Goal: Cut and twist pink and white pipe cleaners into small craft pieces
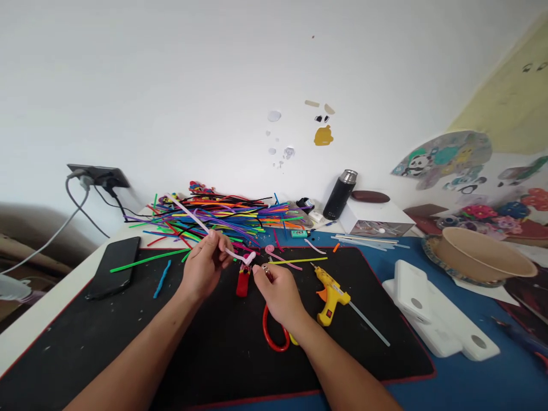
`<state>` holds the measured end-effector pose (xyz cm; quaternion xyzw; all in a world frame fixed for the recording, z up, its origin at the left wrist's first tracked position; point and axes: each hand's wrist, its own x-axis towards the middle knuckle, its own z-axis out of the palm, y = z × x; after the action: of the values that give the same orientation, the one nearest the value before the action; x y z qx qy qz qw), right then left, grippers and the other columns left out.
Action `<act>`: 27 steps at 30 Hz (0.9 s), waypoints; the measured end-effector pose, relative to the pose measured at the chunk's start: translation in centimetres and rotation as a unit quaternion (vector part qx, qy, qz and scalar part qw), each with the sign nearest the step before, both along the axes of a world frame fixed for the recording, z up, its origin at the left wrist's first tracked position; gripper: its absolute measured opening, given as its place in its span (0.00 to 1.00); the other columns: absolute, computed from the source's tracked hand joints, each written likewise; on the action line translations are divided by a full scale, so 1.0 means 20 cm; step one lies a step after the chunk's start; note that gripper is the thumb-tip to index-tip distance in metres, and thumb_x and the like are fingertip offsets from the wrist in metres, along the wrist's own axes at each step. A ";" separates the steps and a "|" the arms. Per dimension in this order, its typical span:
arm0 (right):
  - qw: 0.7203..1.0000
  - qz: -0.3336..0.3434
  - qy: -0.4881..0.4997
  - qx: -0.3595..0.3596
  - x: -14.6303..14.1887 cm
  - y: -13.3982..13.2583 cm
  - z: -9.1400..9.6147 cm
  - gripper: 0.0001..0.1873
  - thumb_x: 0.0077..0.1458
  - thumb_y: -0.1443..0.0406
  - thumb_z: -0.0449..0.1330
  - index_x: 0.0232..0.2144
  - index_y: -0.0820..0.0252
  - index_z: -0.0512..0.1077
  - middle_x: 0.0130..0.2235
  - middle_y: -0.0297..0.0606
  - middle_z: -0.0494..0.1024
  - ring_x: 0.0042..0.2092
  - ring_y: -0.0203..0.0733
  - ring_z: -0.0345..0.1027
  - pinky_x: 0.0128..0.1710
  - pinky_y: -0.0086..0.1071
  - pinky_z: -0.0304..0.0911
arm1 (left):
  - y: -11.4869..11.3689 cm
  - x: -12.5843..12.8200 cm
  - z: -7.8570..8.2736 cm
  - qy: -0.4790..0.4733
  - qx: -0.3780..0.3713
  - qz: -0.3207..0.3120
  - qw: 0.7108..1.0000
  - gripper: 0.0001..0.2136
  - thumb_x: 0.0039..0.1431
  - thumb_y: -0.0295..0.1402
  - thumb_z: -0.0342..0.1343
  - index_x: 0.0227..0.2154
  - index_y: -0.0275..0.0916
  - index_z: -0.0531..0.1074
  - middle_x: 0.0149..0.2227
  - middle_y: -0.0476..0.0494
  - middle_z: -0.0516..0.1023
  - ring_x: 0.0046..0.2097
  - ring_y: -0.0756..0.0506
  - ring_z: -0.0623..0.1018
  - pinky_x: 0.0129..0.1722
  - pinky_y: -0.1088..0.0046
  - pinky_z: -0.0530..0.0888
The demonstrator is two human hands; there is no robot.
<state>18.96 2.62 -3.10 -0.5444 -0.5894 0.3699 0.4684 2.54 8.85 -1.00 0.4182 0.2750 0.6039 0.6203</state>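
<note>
In the head view, a wide heap of coloured pipe cleaners (231, 214) lies along the wall at the back of the desk (483, 394), just beyond the hands. A black mat (363, 359) with a red edge carries a yellow glue gun (331, 297) to the right of the hands, a glue stick (370, 324) jutting from its rear; a black phone (113, 265) and a short blue twist (161, 279) lie to the left. White devices (432, 314) overlap at the mat's right edge. The left hand (205, 262) pinches a pale pink pipe cleaner (188, 213) between thumb and fingers; its straight length rises in front of the heap, while its curled end lies between the hands, close to the right thumb. The right hand (280, 291) is curled around a red-handled tool (276, 337), largely hidden by the hand. A small red piece (242, 283) sits just below the curl; whether they are joined cannot be told. A beige bowl (483, 251) rests on a patterned plate (432, 256) at far right. A capped black thermos (340, 197) is beside a white box (398, 212) bearing a brown case (370, 196); the box's contents are unclear.
</note>
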 end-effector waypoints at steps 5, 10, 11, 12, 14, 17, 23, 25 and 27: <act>1.000 -0.005 -0.012 -0.008 -0.01 0.01 -0.02 0.23 0.62 0.54 0.55 0.19 0.54 0.54 0.20 0.26 0.53 0.25 0.35 0.45 0.26 0.33 0.42 | -0.01 0.01 -0.01 0.005 0.000 -0.017 1.000 0.22 0.63 0.48 0.64 0.22 0.38 0.68 0.21 0.52 0.60 0.24 0.51 0.60 0.21 0.78 0.60; 1.000 -0.004 -0.023 -0.013 -0.01 0.01 -0.02 0.22 0.61 0.55 0.55 0.19 0.54 0.55 0.20 0.26 0.54 0.24 0.35 0.46 0.26 0.33 0.42 | -0.01 0.02 -0.01 0.011 0.008 -0.016 1.000 0.22 0.64 0.48 0.64 0.22 0.37 0.68 0.21 0.52 0.60 0.24 0.51 0.60 0.20 0.79 0.60; 1.000 -0.004 -0.025 -0.010 -0.01 0.01 -0.02 0.22 0.61 0.55 0.55 0.19 0.54 0.55 0.20 0.26 0.54 0.24 0.35 0.46 0.26 0.33 0.42 | -0.01 0.02 -0.01 0.011 0.007 -0.018 1.000 0.23 0.64 0.48 0.64 0.22 0.37 0.68 0.21 0.52 0.60 0.24 0.51 0.60 0.20 0.79 0.60; 1.000 -0.005 -0.027 -0.006 -0.01 0.01 -0.02 0.22 0.61 0.55 0.54 0.19 0.54 0.54 0.20 0.26 0.54 0.24 0.35 0.46 0.26 0.33 0.42 | -0.01 0.02 -0.01 0.009 0.006 -0.021 1.000 0.23 0.64 0.49 0.64 0.22 0.37 0.68 0.21 0.53 0.59 0.23 0.52 0.60 0.20 0.79 0.59; 0.999 -0.008 -0.032 0.000 -0.01 0.01 -0.02 0.22 0.61 0.55 0.54 0.19 0.54 0.54 0.20 0.26 0.55 0.24 0.35 0.46 0.26 0.33 0.42 | -0.01 0.02 -0.01 0.007 0.004 -0.026 1.000 0.23 0.63 0.49 0.64 0.21 0.37 0.68 0.20 0.53 0.59 0.23 0.52 0.59 0.20 0.79 0.59; 0.999 -0.014 -0.038 -0.003 -0.01 0.01 -0.03 0.21 0.60 0.56 0.55 0.19 0.54 0.55 0.20 0.27 0.55 0.24 0.35 0.47 0.26 0.33 0.41 | -0.01 0.02 -0.01 0.006 0.001 -0.030 1.000 0.24 0.63 0.50 0.64 0.21 0.37 0.67 0.20 0.53 0.58 0.23 0.52 0.59 0.20 0.79 0.58; 0.999 -0.011 -0.039 -0.017 -0.02 0.01 -0.04 0.21 0.60 0.55 0.55 0.19 0.55 0.56 0.20 0.27 0.56 0.25 0.35 0.48 0.25 0.33 0.43 | -0.01 0.02 -0.01 0.016 -0.006 -0.028 0.999 0.24 0.63 0.50 0.63 0.21 0.38 0.66 0.20 0.53 0.58 0.22 0.52 0.58 0.19 0.79 0.57; 0.999 -0.009 -0.042 -0.017 -0.02 0.00 -0.04 0.21 0.60 0.55 0.55 0.19 0.55 0.56 0.20 0.27 0.57 0.25 0.36 0.49 0.26 0.33 0.43 | -0.01 0.02 0.00 0.022 -0.007 -0.027 0.999 0.24 0.63 0.50 0.63 0.20 0.38 0.65 0.20 0.53 0.58 0.22 0.52 0.58 0.19 0.79 0.57; 0.999 -0.002 -0.045 -0.015 -0.02 0.00 -0.04 0.21 0.60 0.55 0.55 0.19 0.55 0.57 0.20 0.27 0.57 0.25 0.36 0.49 0.26 0.33 0.43 | -0.01 0.02 0.00 0.027 -0.007 -0.028 0.999 0.25 0.63 0.50 0.63 0.20 0.38 0.65 0.20 0.53 0.57 0.22 0.52 0.57 0.19 0.79 0.57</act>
<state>18.55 2.68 -3.96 -0.5686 -0.6029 0.3533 0.4340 2.95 8.59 -1.04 0.4378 0.2842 0.5725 0.6323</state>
